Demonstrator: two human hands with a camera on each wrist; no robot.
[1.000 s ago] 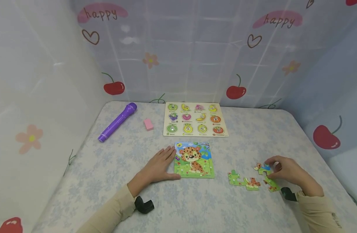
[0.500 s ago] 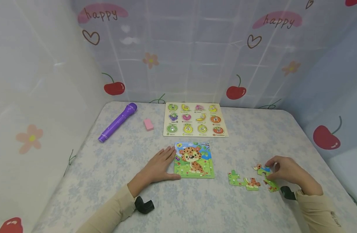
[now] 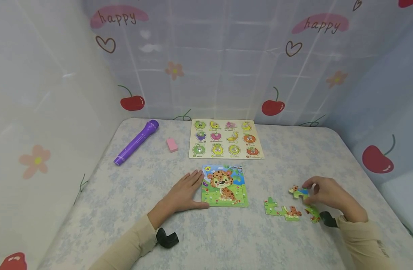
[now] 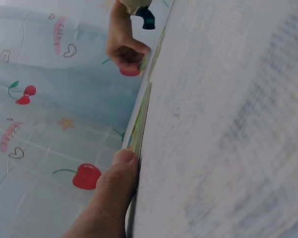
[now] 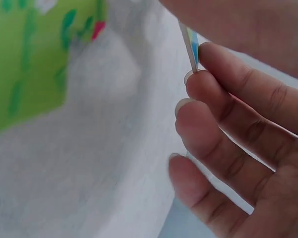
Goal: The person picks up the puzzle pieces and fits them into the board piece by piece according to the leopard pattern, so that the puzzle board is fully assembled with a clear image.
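Pale blue floral cloth covers the worktop [image 3: 240, 242]. Near its back edge: fruit board [image 3: 208, 149]. In front of that, leopard board [image 3: 225, 186], flat. Purple microphone [image 3: 136, 142] at back left.

Hands: left hand [image 3: 184, 192] unclenched, fingers extended along the leopard board's left side, thumb at its near corner. Right hand [image 3: 328, 193] pinches one jigsaw piece [image 3: 299, 192], right of the leopard board and well apart from it. Nearer the person lie a green piece [image 3: 271, 207], a paw piece [image 3: 292, 213] and a flowered piece [image 3: 313, 214], the last close by the right hand. Smallest item: pink block [image 3: 172, 145], beside the microphone.

Judgement on handling: grip the thin piece by opposite edges, raise it clear of the flowered piece before any sideways travel, so tabs do not catch; left hand light, board square.

View comparison: head gives layout but hides the pinch. Right wrist shows the piece edge-on against the fingertips. Left wrist, low along the cloth, suggests it is lifted, and shows the left thumb meeting the board's edge.
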